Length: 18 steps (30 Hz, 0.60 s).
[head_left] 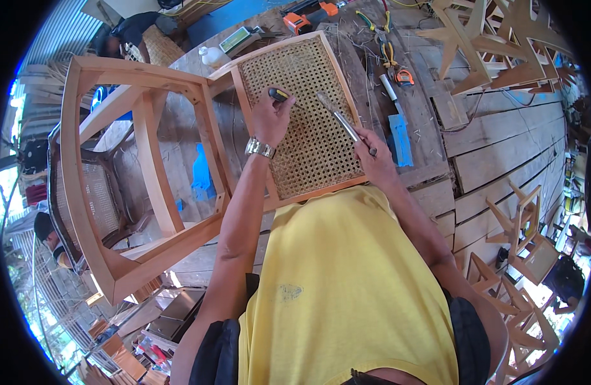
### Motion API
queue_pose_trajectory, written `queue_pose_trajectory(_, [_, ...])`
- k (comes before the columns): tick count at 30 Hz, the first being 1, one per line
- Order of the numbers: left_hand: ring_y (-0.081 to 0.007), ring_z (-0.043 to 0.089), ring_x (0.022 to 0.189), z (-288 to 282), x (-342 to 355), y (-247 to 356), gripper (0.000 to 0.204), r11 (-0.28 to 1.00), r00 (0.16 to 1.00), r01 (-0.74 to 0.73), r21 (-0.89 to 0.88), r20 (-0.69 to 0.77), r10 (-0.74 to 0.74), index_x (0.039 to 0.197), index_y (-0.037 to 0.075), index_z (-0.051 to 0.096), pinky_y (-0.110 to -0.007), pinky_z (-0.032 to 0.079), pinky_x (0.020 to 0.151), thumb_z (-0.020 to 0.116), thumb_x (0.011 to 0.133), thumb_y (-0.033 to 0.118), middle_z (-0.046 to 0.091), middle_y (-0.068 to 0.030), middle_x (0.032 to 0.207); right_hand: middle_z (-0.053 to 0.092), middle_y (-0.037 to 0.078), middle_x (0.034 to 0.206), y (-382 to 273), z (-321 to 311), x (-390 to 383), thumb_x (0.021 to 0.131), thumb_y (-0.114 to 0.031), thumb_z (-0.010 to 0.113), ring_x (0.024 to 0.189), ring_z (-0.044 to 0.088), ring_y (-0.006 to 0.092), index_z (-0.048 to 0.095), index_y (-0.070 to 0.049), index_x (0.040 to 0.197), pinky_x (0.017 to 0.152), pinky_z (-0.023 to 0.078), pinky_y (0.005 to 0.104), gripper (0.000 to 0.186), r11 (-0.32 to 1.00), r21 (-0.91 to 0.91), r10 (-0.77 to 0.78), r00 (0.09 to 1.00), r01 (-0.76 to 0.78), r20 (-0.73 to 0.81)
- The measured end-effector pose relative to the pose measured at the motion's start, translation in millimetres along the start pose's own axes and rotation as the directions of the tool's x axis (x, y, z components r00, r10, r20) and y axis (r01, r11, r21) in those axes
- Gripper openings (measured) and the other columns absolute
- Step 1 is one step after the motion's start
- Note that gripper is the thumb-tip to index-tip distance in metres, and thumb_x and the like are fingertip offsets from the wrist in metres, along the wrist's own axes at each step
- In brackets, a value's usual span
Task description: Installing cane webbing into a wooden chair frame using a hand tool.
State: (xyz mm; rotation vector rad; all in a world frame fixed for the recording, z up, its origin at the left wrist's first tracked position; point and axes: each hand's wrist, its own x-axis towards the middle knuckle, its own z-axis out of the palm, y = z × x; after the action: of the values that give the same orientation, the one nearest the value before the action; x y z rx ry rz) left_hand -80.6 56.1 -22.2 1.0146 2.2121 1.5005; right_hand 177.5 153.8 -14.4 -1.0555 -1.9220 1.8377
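My left hand (271, 119), a metal watch on its wrist, is closed round a short black-and-yellow tool handle (278, 94) above the woven cane panel (302, 151). Whatever the handle ends in is hidden by the fingers. On the right, my right hand (377, 157) grips a long tool with a silver shaft (346, 126). The far end of that tool is tan and lies over the cane; I cannot tell its kind. A pale wooden frame (341, 72) borders the panel, which is joined to a larger chair frame (155, 170) standing at the left.
Pliers (388, 51), an orange tape measure (404, 77) and blue tape (401, 140) lie on the plank table right of the panel. A white bottle (212, 56) stands behind it. Wooden chair parts (478, 38) are stacked far right. Another person (138, 32) bends at the far left.
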Motion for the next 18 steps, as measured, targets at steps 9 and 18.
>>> queue_pose_trajectory(9, [-0.0043,0.063,0.079,-5.1,-5.8,12.4,0.021,1.000,1.000,0.007,-0.021,-0.014,-0.007,0.104,0.005,0.064,-0.021,0.051,0.071,0.076,0.091,0.017,0.071,0.0005,0.092,0.057,0.000,0.082,-15.3,3.6,-8.5,0.102,-0.013,0.054,0.068,0.051,0.0056,0.056,-0.002,0.133,0.061,0.044,0.0238,0.033,0.996,0.085,-0.023,0.988,0.010,0.155])
queue_pose_trajectory(18, [-0.0063,0.065,0.087,-22.9,-25.0,-11.9,0.021,0.984,0.968,0.135,-0.115,-0.196,-0.155,0.105,0.006,0.064,-0.023,0.052,0.076,0.077,0.091,0.015,0.073,-0.0031,0.101,0.058,-0.001,0.079,5.6,-12.7,-10.3,0.102,-0.015,0.054,0.067,0.051,0.0054,0.054,0.000,0.134,0.058,0.042,0.0224,0.035,0.967,0.225,0.121,0.992,-0.122,0.017])
